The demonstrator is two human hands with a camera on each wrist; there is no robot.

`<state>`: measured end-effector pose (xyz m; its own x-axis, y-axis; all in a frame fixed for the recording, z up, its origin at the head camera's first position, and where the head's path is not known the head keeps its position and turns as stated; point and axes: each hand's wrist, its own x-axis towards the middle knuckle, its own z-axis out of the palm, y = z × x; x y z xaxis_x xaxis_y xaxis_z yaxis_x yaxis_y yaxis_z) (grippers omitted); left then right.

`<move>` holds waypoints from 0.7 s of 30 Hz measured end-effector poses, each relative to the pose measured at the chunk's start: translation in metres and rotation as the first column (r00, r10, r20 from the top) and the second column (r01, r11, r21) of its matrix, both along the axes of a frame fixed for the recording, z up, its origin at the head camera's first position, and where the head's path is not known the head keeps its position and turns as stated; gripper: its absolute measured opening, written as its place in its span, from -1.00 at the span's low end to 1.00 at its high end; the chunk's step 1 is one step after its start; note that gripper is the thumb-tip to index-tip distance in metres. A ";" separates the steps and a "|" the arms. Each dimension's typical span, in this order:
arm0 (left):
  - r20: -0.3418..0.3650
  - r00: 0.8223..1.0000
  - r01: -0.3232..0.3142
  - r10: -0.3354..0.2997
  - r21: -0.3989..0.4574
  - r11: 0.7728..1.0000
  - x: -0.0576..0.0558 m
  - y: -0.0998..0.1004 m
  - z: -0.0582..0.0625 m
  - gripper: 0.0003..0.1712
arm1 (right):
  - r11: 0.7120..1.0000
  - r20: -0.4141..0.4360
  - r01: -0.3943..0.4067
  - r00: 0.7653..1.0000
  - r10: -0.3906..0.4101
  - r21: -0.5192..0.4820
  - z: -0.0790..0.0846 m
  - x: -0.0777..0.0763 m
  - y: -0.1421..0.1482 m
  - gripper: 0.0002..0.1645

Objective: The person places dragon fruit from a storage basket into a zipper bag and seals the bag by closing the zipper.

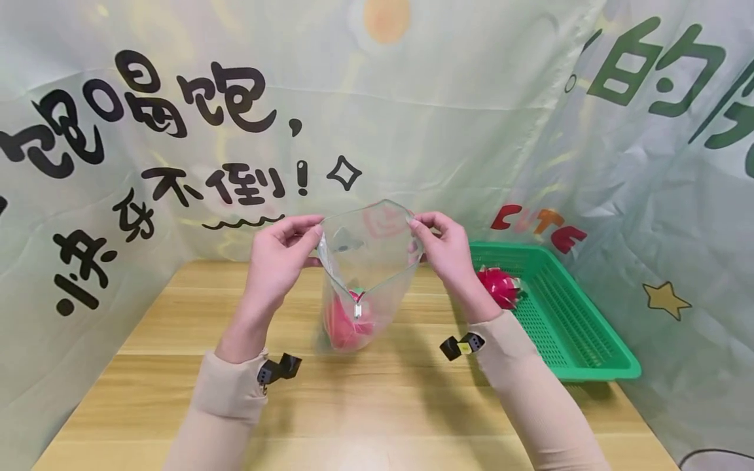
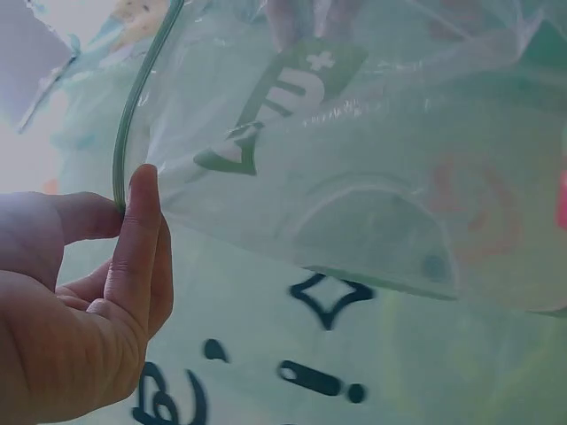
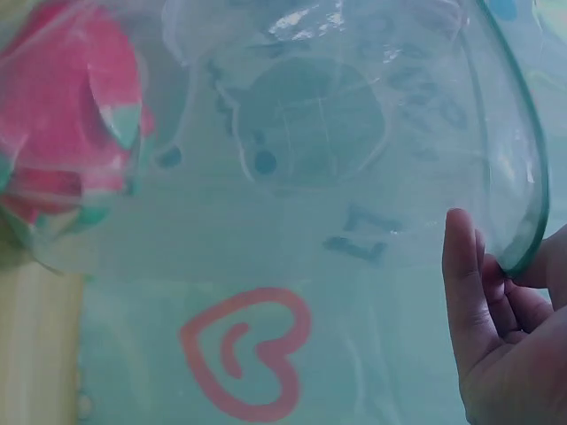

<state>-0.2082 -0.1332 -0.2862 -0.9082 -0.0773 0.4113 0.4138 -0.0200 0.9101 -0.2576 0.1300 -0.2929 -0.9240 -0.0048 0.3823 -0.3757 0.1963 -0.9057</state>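
Note:
A clear zip bag (image 1: 383, 261) hangs between the two hands, its mouth held wide apart and facing up. My left hand (image 1: 279, 255) pinches the left corner of the rim between thumb and fingers; the left wrist view shows the green edge (image 2: 133, 115) in that pinch. On the opposite corner, my right hand (image 1: 442, 245) grips the rim the same way, as the right wrist view shows with the bag's green edge (image 3: 532, 150). A pink dragon fruit (image 1: 349, 324) lies in the bottom of the bag, seen through the plastic. A white zip slider (image 1: 357, 310) sits on the near rim.
A green plastic basket (image 1: 589, 307) stands to the right on the wooden table (image 1: 194, 386), with another dragon fruit (image 1: 501, 286) in it, partly behind the right forearm. A pale printed cloth (image 1: 412, 131) hangs around the back and sides of the table.

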 end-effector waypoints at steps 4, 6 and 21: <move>-0.025 1.000 -0.010 0.011 0.030 1.000 0.001 0.000 0.008 -0.69 | 1.000 -0.010 -0.006 1.000 0.006 0.018 0.008 -0.005 -0.001 -0.70; -0.015 1.000 -0.010 0.011 0.040 0.999 0.002 0.000 0.006 -0.68 | 0.999 0.003 -0.010 1.000 0.010 0.030 0.007 -0.007 0.000 -0.71; 0.046 0.999 0.006 -0.013 0.145 0.989 0.004 0.010 -0.031 -0.67 | 0.997 0.047 -0.038 0.998 0.034 0.066 -0.024 0.002 0.009 -0.65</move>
<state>-0.2046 -0.1236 -0.3176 -0.9271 -0.1240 0.3538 0.3704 -0.1570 0.9155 -0.2557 0.1388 -0.3173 -0.9394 -0.0625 0.3370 -0.3418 0.2442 -0.9075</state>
